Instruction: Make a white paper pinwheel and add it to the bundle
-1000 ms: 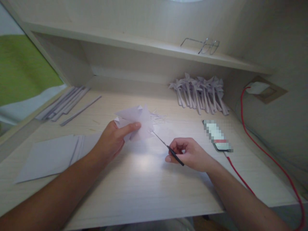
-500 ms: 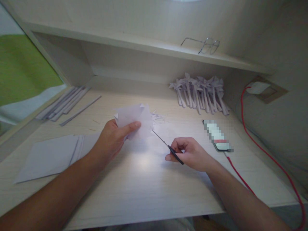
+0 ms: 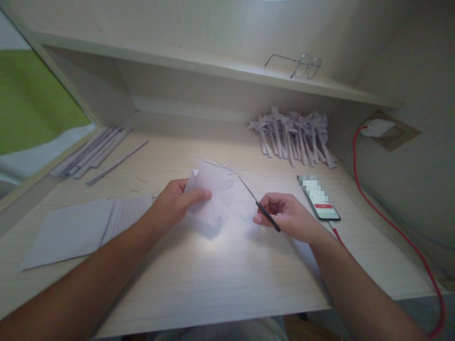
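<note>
Since a second ago the left hand (image 3: 174,201) has lowered the folded white paper (image 3: 213,196) toward the worktop (image 3: 227,279) and turned it, its grip pinching the near edge, while the right hand (image 3: 289,218) — closed round the handles of the small scissors (image 3: 259,207) — has drawn up and back so the blades point past the paper's right edge rather than into it. I judge a cut just ended. Open room lies toward the near edge — the phone (image 3: 320,203), red cable (image 3: 387,222), paper pinwheels (image 3: 295,137) and flat sheets (image 3: 81,229) hem the sides.
</note>
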The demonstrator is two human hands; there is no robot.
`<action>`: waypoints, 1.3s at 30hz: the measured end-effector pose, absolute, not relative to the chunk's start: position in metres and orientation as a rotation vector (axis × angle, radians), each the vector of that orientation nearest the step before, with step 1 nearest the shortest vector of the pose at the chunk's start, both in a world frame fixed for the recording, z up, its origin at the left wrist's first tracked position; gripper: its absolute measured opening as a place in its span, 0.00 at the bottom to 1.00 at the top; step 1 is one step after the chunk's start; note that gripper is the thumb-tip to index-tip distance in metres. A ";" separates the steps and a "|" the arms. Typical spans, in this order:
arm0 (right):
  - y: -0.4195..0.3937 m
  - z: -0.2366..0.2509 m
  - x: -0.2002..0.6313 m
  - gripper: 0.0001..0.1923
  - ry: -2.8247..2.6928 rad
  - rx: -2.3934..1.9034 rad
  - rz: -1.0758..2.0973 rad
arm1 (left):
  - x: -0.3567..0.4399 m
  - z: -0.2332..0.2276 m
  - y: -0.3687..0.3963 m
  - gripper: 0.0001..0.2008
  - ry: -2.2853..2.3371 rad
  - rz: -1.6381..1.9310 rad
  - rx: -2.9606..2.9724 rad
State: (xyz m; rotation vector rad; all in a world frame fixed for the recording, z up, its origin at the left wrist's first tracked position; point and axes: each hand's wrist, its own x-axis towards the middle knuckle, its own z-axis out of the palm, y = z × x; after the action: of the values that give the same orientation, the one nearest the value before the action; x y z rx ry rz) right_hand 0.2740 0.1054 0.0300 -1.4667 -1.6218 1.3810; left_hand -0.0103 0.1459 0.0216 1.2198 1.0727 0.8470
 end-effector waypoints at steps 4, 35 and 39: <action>0.103 0.034 0.280 0.20 -1.749 -1.469 1.359 | -0.014 0.029 0.148 0.07 1.089 0.848 1.223; 0.100 0.038 0.280 0.20 -1.828 -1.456 1.445 | -0.015 0.040 0.148 0.09 1.131 0.714 1.270; 0.099 0.038 0.280 0.20 -1.837 -1.462 1.425 | -0.016 0.039 0.148 0.09 1.122 0.740 1.252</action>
State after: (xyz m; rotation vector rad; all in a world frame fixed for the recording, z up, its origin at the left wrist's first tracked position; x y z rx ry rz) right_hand 0.2798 0.0991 0.0379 -1.4619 -1.8368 1.4250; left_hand -0.0161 0.1483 0.0388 1.2524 1.1218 0.7397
